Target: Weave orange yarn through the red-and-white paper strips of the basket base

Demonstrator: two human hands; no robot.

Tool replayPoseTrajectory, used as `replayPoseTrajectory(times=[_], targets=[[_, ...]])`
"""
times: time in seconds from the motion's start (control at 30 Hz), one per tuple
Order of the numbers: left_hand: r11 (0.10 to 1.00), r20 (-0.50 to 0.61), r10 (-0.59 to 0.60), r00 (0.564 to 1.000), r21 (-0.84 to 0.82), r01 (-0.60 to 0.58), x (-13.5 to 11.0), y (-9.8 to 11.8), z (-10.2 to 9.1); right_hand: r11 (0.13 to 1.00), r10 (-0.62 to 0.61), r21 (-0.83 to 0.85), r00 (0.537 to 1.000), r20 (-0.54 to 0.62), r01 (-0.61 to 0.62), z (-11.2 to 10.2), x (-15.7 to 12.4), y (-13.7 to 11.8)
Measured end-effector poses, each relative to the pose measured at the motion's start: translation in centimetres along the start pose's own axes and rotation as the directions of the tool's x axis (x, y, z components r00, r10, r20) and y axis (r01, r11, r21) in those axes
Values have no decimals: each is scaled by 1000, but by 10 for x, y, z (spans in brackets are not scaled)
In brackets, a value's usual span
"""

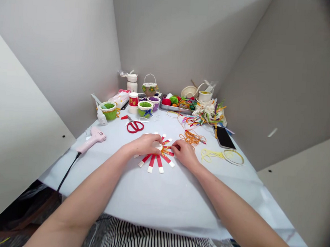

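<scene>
Cut paper cup (159,162), red-and-white strips splayed flat, at middle of the surface (160,197), between the 2 hands. Left hand (145,144): fingers curved over the cup's left side; cannot tell whether they grip. Right hand (186,154): fingers pinched on orange yarn (163,151) at the right-hand strips. Loose orange bundle (193,138) just far of right hand. Red scissors (135,127) far left of cup; pink glue gun (92,140) left; 1 phone (225,137) right.
</scene>
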State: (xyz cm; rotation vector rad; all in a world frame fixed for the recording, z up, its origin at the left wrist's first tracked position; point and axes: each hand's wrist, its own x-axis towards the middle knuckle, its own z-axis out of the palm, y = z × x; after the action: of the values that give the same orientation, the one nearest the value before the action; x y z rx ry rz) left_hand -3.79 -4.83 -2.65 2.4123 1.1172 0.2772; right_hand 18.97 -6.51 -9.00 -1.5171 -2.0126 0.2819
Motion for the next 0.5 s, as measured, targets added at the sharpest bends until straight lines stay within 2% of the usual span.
replayPoseTrajectory(times=[0.13, 0.2, 0.37, 0.5], targets=[[997, -102, 70, 992, -19, -72, 2, 1, 5, 1000, 5, 23, 1000, -5, -5, 0, 0, 1], [997, -113, 77, 991, 9, -77, 2, 0, 7, 1000, 7, 31, 1000, -7, -6, -1, 0, 2], [997, -37, 28, 999, 71, -26, 3, -4, 4, 994, -73, 87, 997, 1, 73, -8, -2, 4], [997, 18, 53, 998, 55, -54, 2, -12, -1, 983, -137, 129, 990, 31, 132, -19, -10, 6]])
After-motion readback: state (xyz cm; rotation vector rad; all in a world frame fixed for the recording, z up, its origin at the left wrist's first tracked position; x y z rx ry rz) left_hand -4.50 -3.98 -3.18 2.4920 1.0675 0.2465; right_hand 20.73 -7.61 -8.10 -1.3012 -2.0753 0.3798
